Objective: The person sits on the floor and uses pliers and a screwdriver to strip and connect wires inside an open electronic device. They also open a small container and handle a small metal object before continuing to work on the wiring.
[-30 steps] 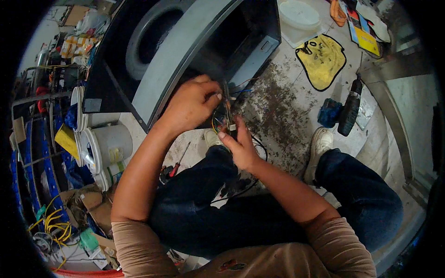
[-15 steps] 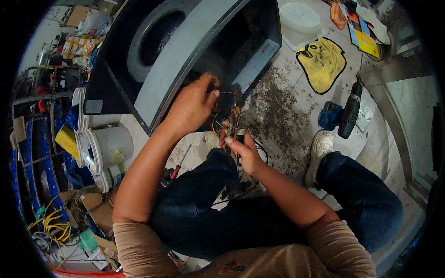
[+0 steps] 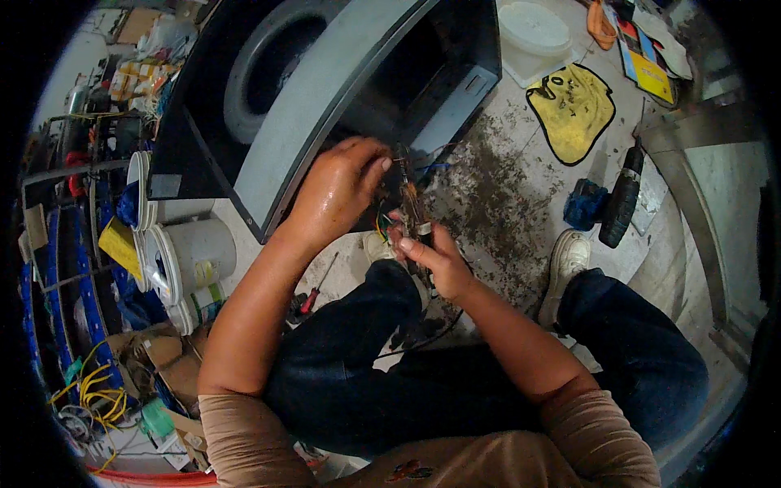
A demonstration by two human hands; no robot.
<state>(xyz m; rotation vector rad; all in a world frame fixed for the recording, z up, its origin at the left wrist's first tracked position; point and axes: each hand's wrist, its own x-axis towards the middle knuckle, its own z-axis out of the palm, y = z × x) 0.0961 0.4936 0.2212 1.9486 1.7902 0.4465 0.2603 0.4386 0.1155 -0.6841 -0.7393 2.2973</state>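
Note:
My right hand (image 3: 438, 259) is closed round a narrow, grimy wired part (image 3: 412, 210), which looks like a small circuit board and stands tilted upward between my knees. Thin coloured wires (image 3: 382, 223) hang at its left side, and a dark cable runs down below the hand. Close to the part's upper end, my left hand (image 3: 338, 189) has thumb and forefinger pinched together on what looks like a thin wire. Behind both hands stands a large dark metal housing (image 3: 332, 77) with a grey curved front panel and a round ring opening; my left hand is just in front of its lower edge.
Dark dirt (image 3: 504, 195) is scattered over the tiled floor. To the right lie a yellow cloth (image 3: 573, 114) and a cordless drill (image 3: 622, 199). A lidded white tub (image 3: 533, 32) stands at the back. White buckets (image 3: 195, 256) and a red screwdriver (image 3: 309, 301) are on the left.
My left hand has shifted slightly to the right, its fingers nearer the part's top. The wired part is turned a little in my right hand, which keeps its hold.

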